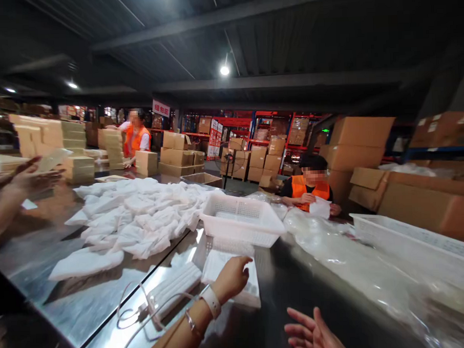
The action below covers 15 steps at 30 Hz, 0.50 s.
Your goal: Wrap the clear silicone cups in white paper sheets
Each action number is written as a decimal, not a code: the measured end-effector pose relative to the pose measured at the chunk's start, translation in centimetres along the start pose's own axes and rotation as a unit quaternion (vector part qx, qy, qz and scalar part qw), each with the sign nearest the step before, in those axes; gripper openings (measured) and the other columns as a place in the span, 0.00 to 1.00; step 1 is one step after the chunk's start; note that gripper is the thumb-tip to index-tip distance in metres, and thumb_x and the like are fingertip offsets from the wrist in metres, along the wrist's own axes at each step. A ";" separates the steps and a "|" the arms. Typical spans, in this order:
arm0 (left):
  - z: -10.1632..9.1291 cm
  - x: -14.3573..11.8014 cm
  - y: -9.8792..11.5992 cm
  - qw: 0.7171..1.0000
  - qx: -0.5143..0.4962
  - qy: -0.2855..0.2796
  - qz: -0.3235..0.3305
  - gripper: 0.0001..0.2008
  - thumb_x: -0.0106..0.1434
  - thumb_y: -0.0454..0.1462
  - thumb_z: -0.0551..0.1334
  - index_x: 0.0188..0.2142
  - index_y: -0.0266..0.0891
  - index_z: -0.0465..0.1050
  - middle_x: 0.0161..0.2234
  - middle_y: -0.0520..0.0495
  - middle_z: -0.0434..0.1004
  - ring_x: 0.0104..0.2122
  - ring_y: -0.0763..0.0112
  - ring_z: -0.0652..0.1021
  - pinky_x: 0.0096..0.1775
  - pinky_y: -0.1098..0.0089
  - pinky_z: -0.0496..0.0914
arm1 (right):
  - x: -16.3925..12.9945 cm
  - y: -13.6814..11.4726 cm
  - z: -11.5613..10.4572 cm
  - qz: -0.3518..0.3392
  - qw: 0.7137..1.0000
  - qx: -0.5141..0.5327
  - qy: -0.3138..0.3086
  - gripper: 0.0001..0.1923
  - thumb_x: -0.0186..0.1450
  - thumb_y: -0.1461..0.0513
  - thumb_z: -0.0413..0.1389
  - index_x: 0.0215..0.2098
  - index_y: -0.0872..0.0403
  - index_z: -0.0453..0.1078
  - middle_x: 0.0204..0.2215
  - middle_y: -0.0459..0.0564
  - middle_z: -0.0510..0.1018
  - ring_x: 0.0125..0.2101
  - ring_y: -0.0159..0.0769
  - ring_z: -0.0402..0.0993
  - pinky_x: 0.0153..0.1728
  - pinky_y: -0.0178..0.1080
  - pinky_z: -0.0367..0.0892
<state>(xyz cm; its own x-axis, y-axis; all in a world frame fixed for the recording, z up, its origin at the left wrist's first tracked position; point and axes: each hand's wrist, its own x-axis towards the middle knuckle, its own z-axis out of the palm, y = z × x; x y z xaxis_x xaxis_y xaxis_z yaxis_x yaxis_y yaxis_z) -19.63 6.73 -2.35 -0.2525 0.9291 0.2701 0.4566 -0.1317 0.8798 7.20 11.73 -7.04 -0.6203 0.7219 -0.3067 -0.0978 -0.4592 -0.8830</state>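
Left hand (232, 277) is reaching fwd over the steel table (298, 289), fingers curled down and resting on a flat white packet (236, 279) lying just in front of the white basket (239, 219); the grip isn't closed round it, more pressing on top, w/ a white wristband and a thin bangle on the wrist. Right hand (312, 334) is hovering low at the bottom edge, palm up, fingers spread, holding nothing. The packet is sitting near the table's middle seam, its far end touching or almost touching the basket's near wall. Just left of it a white power strip (175, 289) is lying at an angle, its cable (134, 314) looping toward the near edge and crossing under the left forearm. Further left a big heap of white bagged items (141, 214) is spreading across the table, a few strays trailing toward the near corner. To the right, clear plastic bags (335, 251) are piling along the surface up to a second white crate (412, 243). A seated person in an orange vest (307, 191) is handling a white piece across the table; another in orange (137, 137) is standing by stacked cartons (177, 156) further back. Someone else's hands (28, 175) are coming in from the far left, holding a pale flat piece. Brown boxes (409, 187) are stacking up at right.
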 end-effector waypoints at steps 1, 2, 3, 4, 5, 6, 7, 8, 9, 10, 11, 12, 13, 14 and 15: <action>0.3 -0.4 -0.5 0.999 0.045 -0.015 -0.002 0.13 0.53 0.27 0.60 0.37 0.37 0.77 0.42 0.38 0.79 0.50 0.54 0.73 0.58 0.54 0.59 | -0.2 0.0 0.2 -0.004 1.000 -0.005 0.000 0.41 0.49 0.36 0.61 0.48 0.58 0.72 0.37 0.58 0.81 0.34 0.39 0.78 0.38 0.37 0.72; 0.5 -0.8 -0.9 0.996 0.088 -0.030 -0.008 0.11 0.52 0.26 0.61 0.33 0.36 0.77 0.40 0.37 0.79 0.49 0.52 0.74 0.57 0.51 0.59 | -0.4 0.0 0.3 -0.009 1.000 -0.011 0.001 0.40 0.50 0.37 0.60 0.48 0.58 0.72 0.37 0.58 0.80 0.34 0.39 0.78 0.38 0.36 0.72; 0.4 -1.0 -1.3 0.991 0.128 -0.044 -0.017 0.08 0.52 0.25 0.61 0.30 0.36 0.76 0.38 0.37 0.79 0.48 0.52 0.75 0.56 0.49 0.60 | -0.6 -0.1 0.6 -0.015 1.000 -0.018 0.004 0.40 0.52 0.37 0.60 0.49 0.59 0.71 0.37 0.58 0.80 0.35 0.38 0.78 0.38 0.36 0.72; 0.2 -1.2 -1.6 0.984 0.165 -0.058 -0.025 0.06 0.54 0.26 0.61 0.28 0.35 0.75 0.35 0.38 0.79 0.46 0.53 0.76 0.54 0.49 0.62 | -0.8 -0.2 0.8 -0.021 0.999 -0.026 0.007 0.38 0.54 0.38 0.59 0.49 0.59 0.71 0.37 0.58 0.80 0.35 0.37 0.78 0.38 0.35 0.71; 0.0 -1.3 -1.9 0.977 0.197 -0.069 -0.030 0.05 0.56 0.27 0.62 0.27 0.35 0.74 0.34 0.40 0.79 0.44 0.56 0.77 0.52 0.51 0.64 | -1.0 -0.2 1.1 -0.026 0.999 -0.033 0.010 0.37 0.56 0.39 0.58 0.49 0.60 0.71 0.38 0.58 0.80 0.35 0.37 0.78 0.38 0.35 0.71; -0.2 -1.3 -2.2 0.971 0.225 -0.079 -0.031 0.04 0.58 0.29 0.62 0.28 0.35 0.74 0.34 0.43 0.79 0.42 0.59 0.77 0.51 0.53 0.66 | -1.2 -0.3 1.3 -0.031 0.999 -0.039 0.011 0.35 0.58 0.40 0.57 0.49 0.60 0.71 0.38 0.58 0.80 0.35 0.36 0.78 0.39 0.35 0.71; -0.4 -1.2 -2.3 0.964 0.250 -0.085 -0.029 0.04 0.60 0.31 0.62 0.29 0.35 0.73 0.34 0.45 0.78 0.42 0.62 0.77 0.50 0.54 0.66 | -1.3 -0.3 1.5 -0.036 0.998 -0.043 0.012 0.34 0.60 0.40 0.55 0.49 0.60 0.70 0.37 0.58 0.80 0.34 0.36 0.78 0.39 0.36 0.71; -0.5 -1.0 -2.5 0.958 0.272 -0.087 -0.024 0.04 0.61 0.32 0.61 0.31 0.35 0.73 0.35 0.46 0.78 0.41 0.64 0.77 0.50 0.55 0.67 | -1.5 -0.3 1.7 -0.039 0.998 -0.046 0.012 0.33 0.61 0.41 0.54 0.49 0.61 0.70 0.37 0.58 0.80 0.34 0.36 0.78 0.39 0.36 0.71; -0.7 -0.9 -2.5 0.953 0.291 -0.085 -0.018 0.04 0.62 0.32 0.60 0.31 0.35 0.73 0.35 0.46 0.78 0.42 0.64 0.77 0.50 0.56 0.66 | -1.7 -0.3 1.8 -0.042 0.998 -0.048 0.013 0.33 0.62 0.41 0.53 0.49 0.61 0.70 0.37 0.58 0.80 0.34 0.36 0.78 0.39 0.36 0.71; -0.8 -0.7 -2.6 0.948 0.307 -0.080 -0.012 0.05 0.63 0.30 0.58 0.32 0.34 0.73 0.35 0.43 0.78 0.42 0.63 0.77 0.50 0.57 0.66 | -1.7 -0.3 1.9 -0.043 0.998 -0.049 0.015 0.33 0.63 0.41 0.53 0.49 0.61 0.70 0.37 0.58 0.80 0.34 0.36 0.78 0.39 0.37 0.70; -0.9 -0.6 -2.6 0.945 0.320 -0.074 -0.005 0.07 0.62 0.29 0.57 0.32 0.34 0.74 0.36 0.40 0.78 0.43 0.60 0.77 0.49 0.57 0.66 | -1.8 -0.2 1.9 -0.043 0.998 -0.050 0.017 0.33 0.63 0.42 0.53 0.49 0.62 0.70 0.36 0.59 0.80 0.34 0.36 0.78 0.39 0.37 0.70; -0.9 -0.5 -2.5 0.941 0.331 -0.068 0.002 0.09 0.62 0.27 0.55 0.32 0.33 0.74 0.36 0.37 0.78 0.43 0.58 0.77 0.48 0.58 0.66 | -1.7 -0.1 1.8 -0.042 0.998 -0.050 0.017 0.33 0.63 0.42 0.53 0.49 0.62 0.69 0.36 0.59 0.79 0.33 0.36 0.78 0.39 0.37 0.70; -1.0 -0.5 -2.4 0.938 0.340 -0.063 0.010 0.11 0.62 0.26 0.53 0.33 0.33 0.74 0.36 0.35 0.78 0.43 0.56 0.77 0.47 0.57 0.66 | -1.5 0.0 1.8 -0.042 0.998 -0.049 0.018 0.33 0.62 0.42 0.54 0.49 0.63 0.69 0.36 0.59 0.79 0.33 0.36 0.78 0.38 0.36 0.70; -0.9 -0.5 -2.1 0.936 0.347 -0.058 0.020 0.12 0.62 0.26 0.51 0.36 0.33 0.74 0.37 0.33 0.78 0.42 0.55 0.77 0.46 0.57 0.66 | -1.3 0.0 1.7 -0.046 0.998 -0.049 0.023 0.33 0.62 0.42 0.54 0.49 0.62 0.68 0.35 0.58 0.79 0.32 0.35 0.78 0.37 0.36 0.70; -0.7 -0.6 -1.8 0.934 0.351 -0.055 0.034 0.14 0.63 0.27 0.50 0.39 0.33 0.74 0.39 0.33 0.78 0.42 0.55 0.77 0.46 0.58 0.66 | -1.1 0.0 1.6 -0.057 0.996 -0.052 0.033 0.34 0.61 0.41 0.54 0.49 0.62 0.68 0.35 0.58 0.79 0.32 0.35 0.78 0.36 0.37 0.70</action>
<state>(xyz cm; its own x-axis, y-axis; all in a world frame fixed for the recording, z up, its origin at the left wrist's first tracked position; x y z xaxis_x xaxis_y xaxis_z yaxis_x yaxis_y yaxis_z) -20.86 6.17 -3.83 -0.1308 0.9619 0.2402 0.9248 0.0311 0.3791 6.61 10.13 -6.13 -0.5565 0.8009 -0.2212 -0.0814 -0.3175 -0.9448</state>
